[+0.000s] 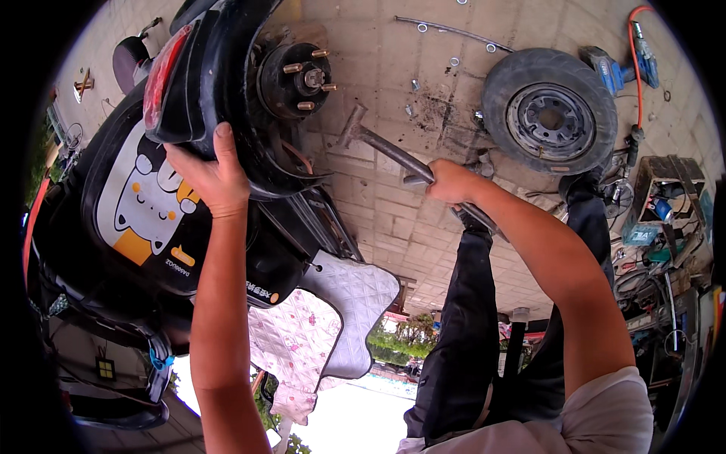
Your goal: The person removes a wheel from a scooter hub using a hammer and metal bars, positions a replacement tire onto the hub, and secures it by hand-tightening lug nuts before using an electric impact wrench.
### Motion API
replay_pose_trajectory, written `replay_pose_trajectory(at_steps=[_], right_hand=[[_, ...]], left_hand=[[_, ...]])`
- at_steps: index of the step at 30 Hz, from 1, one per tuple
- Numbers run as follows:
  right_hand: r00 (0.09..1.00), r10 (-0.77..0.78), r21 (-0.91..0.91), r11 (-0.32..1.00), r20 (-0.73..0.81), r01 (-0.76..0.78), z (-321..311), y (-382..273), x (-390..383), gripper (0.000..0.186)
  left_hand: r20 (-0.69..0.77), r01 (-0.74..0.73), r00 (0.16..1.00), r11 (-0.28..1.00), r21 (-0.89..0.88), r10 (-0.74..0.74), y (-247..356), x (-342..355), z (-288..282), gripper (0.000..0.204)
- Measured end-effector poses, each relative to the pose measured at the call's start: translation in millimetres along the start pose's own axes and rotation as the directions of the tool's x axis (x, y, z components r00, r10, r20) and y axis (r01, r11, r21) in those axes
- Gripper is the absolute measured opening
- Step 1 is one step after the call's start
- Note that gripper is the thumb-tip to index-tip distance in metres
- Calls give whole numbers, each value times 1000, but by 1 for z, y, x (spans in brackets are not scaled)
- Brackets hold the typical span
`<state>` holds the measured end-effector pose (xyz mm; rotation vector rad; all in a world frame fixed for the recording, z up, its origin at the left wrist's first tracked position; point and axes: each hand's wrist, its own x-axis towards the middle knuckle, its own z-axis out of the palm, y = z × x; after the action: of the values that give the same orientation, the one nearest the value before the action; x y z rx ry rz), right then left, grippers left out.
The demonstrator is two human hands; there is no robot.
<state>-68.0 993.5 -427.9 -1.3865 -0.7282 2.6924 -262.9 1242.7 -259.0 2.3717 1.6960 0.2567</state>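
Observation:
My right hand (452, 184) is closed round the metal handle of a hammer (393, 154), whose head points up and left toward the wheel hub. My left hand (208, 175) grips the lower edge of the black rear fender (219, 83), thumb stretched upward and fingers partly hidden, just below the red tail light (165, 76). The fender belongs to a black vehicle with a cartoon cat sticker (140, 200). Beside the fender, the bare hub (295, 79) shows several protruding studs. The hammer head is apart from the hub.
A removed wheel (550, 111) lies on the paving at right. Beyond it is a blue power tool (605, 69) by an orange hose (641, 76). A long metal bar (454, 32) and small rings lie at the back. A tool box (665, 189) stands at far right; a quilted cover (352, 306) hangs below the vehicle.

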Motion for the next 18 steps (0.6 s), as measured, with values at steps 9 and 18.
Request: replay_pose_trajectory(at_steps=[9,18], right_hand=[[932,62,696,683,-358,222,36,-9,-57,11],[979,-184,62,980,-85,189,41,-53,-37,18]], left_hand=[[2,-3,1000,1000,23,3,-4,-2,-1,70],[-32,-58,998,998,-10,58,-7,1,0,69]])
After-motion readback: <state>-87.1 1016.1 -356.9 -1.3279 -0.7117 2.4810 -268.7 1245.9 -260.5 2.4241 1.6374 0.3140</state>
